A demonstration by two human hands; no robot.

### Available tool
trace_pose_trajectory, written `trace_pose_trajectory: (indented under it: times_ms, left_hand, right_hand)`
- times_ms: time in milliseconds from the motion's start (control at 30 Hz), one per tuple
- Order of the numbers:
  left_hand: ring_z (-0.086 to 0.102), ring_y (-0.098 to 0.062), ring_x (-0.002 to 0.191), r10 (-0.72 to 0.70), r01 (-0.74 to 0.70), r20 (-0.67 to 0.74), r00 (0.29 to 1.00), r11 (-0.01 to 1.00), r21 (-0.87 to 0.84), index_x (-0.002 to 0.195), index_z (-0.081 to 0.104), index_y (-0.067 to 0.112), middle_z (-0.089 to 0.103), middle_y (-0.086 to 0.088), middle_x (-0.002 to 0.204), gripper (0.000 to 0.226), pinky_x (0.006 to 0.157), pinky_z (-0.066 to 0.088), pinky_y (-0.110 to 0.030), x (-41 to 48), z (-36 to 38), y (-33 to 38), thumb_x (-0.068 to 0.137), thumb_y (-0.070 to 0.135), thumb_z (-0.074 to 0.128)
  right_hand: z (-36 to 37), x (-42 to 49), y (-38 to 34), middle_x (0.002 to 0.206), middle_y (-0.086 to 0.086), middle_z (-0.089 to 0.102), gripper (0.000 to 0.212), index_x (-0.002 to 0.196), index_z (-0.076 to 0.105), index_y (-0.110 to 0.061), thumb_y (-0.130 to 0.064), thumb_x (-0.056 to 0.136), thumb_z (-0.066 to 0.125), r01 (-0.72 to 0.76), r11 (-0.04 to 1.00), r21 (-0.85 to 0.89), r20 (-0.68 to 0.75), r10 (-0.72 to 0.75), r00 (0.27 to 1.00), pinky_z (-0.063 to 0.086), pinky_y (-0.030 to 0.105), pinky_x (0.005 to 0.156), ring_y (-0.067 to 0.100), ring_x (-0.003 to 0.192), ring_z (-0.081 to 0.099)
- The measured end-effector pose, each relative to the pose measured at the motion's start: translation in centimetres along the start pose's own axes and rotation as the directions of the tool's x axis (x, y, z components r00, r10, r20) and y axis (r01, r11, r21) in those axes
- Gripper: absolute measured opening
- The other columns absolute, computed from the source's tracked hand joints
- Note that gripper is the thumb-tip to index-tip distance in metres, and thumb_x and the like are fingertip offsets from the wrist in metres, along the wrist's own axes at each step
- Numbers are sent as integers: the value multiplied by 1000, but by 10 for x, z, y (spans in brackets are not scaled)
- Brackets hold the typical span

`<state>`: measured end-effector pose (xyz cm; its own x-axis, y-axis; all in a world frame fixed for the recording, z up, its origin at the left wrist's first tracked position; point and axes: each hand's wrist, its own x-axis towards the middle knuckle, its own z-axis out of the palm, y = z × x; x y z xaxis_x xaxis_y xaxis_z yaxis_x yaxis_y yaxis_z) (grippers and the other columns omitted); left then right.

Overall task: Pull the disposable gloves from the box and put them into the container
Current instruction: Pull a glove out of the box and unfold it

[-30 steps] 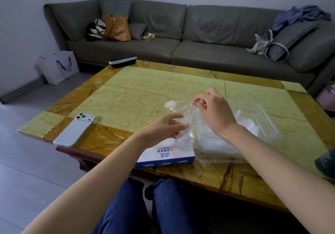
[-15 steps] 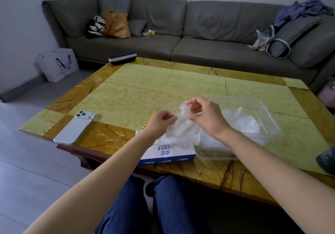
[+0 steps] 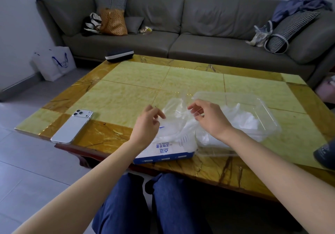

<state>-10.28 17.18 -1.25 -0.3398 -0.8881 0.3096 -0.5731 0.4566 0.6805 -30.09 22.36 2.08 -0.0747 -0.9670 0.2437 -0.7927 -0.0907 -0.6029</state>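
The left hand (image 3: 148, 123) and right hand (image 3: 211, 119) are hovering apart, each pinching an edge of a clear disposable glove (image 3: 176, 109) that is stretching between them above the blue-and-white box (image 3: 168, 151). Just right of it, the clear container (image 3: 226, 94) is holding piled gloves (image 3: 243, 118). A phone (image 3: 72, 127) is lying on the table (image 3: 126, 96), near left.
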Motion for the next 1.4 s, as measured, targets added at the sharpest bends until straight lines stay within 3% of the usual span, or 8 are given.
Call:
trace_pose_trajectory:
  times_ms: [167,267,400,667,767,933,1133,1400]
  left_hand:
    - [44,-20,113,87,-310,437,895,827,469,122,55,14,53,-5,123,44,96,31,-27,-17,15,-8,85,-4,40]
    - [40,-23,114,35,-367,507,861,733,572,126,48,13,53,-9,125,35,98,30,-31,-24,16,-13,94,22,39]
    - [27,-25,127,-40,-374,557,830,701,607,143,31,21,38,-9,141,66,108,21,-32,-28,17,-19,89,53,49]
    - [29,-21,131,-18,-325,502,865,741,587,145,28,25,35,-4,146,61,110,16,-27,-21,22,-30,93,46,50]
    - [29,-22,132,-12,-250,466,885,832,496,141,31,34,36,0,145,56,111,18,-27,-22,18,-40,91,41,55]
    - [25,-16,137,83,-295,392,916,801,521,135,48,24,40,5,144,43,112,16,-29,-20,-23,-56,93,28,53]
    - [44,-22,120,64,-57,-2,998,907,418,116,59,14,53,-3,123,24,102,29,-34,6,-61,-32,93,11,52]
    - [31,-12,131,259,-289,173,950,941,178,139,38,24,43,6,141,66,110,23,-34,30,-39,62,82,40,67]
  right_hand:
    - [0,-3,-2,86,-4,61,24,101,66,-8,9,86,57,-2,999,52,21,1,1000,39,-3,68,-5,76,54]
    - [-2,-4,0,84,-3,62,24,98,67,-7,11,86,55,-6,998,57,11,5,1000,40,-2,68,-5,75,55]
    - [-8,-2,3,80,1,63,26,91,68,-7,14,84,55,-7,998,60,-46,9,999,43,0,69,0,73,56]
    - [-54,25,-25,70,3,59,34,87,67,-3,20,77,42,76,995,-72,-325,-95,941,46,21,68,17,71,58]
    - [-68,32,-31,68,0,60,35,84,67,-7,18,76,44,106,988,-113,-353,-140,925,43,15,64,15,70,59]
    - [-63,28,-25,70,-2,61,34,84,67,-9,18,78,46,112,991,-78,-283,-130,950,38,-1,63,5,68,58]
    - [-51,24,-31,74,-2,62,32,89,68,-5,20,81,50,157,988,9,-158,-154,976,40,-2,67,-6,70,57]
    - [-52,9,-53,88,-3,65,33,96,66,-16,13,86,53,262,962,76,85,-268,960,43,1,74,-7,81,60]
